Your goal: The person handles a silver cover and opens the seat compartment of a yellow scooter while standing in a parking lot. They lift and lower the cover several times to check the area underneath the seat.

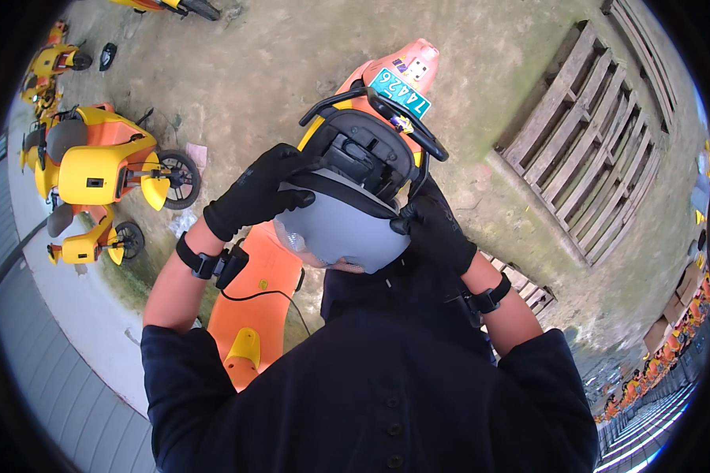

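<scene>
The black-gloved left hand (264, 189) and black-gloved right hand (438, 232) grip 2 ends of a curved grey seat with black edging (343, 225), over an orange scooter with a black rear rack (415, 65). Slatted wooden pallets (572, 162) lie rightward.

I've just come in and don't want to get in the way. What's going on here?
A person grips a grey seat at an orange scooter, gloved left hand at one side, gloved right hand at the other. The seat's dark edge lies next to a black plastic part; whether it is fastened cannot be told. More yellow scooters stand at left; wooden pallets lie at right.
</scene>
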Available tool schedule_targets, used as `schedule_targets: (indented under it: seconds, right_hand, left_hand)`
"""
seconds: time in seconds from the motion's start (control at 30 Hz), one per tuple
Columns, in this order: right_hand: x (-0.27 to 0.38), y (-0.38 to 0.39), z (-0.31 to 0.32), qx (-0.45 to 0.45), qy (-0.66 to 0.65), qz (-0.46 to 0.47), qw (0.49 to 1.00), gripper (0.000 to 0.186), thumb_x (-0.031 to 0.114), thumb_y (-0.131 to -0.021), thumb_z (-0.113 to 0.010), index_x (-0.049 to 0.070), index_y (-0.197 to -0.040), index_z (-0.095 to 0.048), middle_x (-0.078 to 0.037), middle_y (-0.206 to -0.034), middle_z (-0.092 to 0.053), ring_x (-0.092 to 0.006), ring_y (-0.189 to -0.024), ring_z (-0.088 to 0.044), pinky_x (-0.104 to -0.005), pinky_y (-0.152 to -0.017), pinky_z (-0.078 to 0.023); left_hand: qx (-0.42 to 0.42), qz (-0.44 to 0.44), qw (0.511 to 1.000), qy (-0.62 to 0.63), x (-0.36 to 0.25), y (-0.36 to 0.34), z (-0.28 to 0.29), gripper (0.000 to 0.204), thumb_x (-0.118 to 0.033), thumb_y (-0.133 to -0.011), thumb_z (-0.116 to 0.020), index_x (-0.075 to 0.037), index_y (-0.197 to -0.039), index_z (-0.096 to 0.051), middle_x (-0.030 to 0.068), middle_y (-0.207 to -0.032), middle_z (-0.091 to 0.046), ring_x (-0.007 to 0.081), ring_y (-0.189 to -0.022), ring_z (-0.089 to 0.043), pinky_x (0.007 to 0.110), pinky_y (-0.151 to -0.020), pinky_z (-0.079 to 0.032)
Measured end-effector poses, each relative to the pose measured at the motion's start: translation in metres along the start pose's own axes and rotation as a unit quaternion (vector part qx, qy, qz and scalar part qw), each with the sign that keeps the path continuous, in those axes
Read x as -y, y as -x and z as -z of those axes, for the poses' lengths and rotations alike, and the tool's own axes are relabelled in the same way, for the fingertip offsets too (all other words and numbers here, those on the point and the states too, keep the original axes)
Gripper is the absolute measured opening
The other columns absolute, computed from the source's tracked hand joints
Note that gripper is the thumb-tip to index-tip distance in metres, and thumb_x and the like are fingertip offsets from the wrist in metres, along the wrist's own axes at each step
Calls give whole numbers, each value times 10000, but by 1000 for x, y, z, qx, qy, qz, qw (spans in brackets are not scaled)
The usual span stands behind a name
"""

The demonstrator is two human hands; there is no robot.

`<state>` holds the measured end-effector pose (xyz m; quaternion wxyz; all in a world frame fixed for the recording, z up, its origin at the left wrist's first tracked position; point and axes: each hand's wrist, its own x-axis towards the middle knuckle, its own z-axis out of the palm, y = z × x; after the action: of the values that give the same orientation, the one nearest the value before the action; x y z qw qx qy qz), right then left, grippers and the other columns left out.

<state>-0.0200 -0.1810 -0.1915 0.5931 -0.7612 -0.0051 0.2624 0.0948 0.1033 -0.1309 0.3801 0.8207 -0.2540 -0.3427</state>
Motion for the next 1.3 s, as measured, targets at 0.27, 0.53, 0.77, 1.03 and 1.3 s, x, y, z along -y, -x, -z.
schedule_targets:
  seconds: [0.27, 0.53, 0.77, 1.03, 1.3]
  right_hand:
    - [6, 9, 0, 7, 83, 62, 995, 144, 131, -757, -663, 27, -816, -582, -136, -740, -579, -277, -697, -568, -365, -610, -443]
    - [25, 5, 2, -51, 69, 68, 994, 135, 170, -792, -615, 40, -801, -581, -131, -700, -569, -297, -691, -553, -360, -630, -435]
    - [34, 4, -3, 52, -3, -60, 997, 179, 198, -820, -603, 22, -805, -577, -149, -718, -581, -275, -654, -578, -369, -584, -440]
    - [35, 10, -16, -47, 94, 53, 993, 259, 255, -801, -642, 15, -739, -567, -165, -665, -551, -303, -621, -538, -375, -566, -410]
    - [-5, -6, -36, -131, 29, 32, 990, 91, 102, -817, -535, 15, -825, -511, -214, -735, -568, -370, -711, -578, -440, -598, -436]
  left_hand:
    - [7, -60, 987, -146, -11, 4, -5, 510, -324, -680, -725, -128, -1138, -612, 97, -1006, -567, 287, -985, -500, 371, -878, -387]
    - [4, -190, 970, -154, -6, -25, -14, 523, -285, -667, -724, -141, -1152, -590, 84, -1000, -564, 276, -989, -518, 388, -840, -415]
    - [71, -212, 957, -184, -27, -26, -25, 595, -239, -636, -739, -115, -1182, -535, 103, -1055, -530, 292, -1022, -482, 425, -878, -393]
    - [26, -155, 944, -289, -32, -22, -63, 409, -161, -643, -688, -79, -1029, -580, 98, -1103, -524, 283, -1022, -475, 423, -867, -389]
    - [-80, -204, 931, -292, -13, -35, -72, 246, -221, -733, -607, -54, -905, -550, 84, -833, -550, 240, -800, -543, 400, -742, -421]
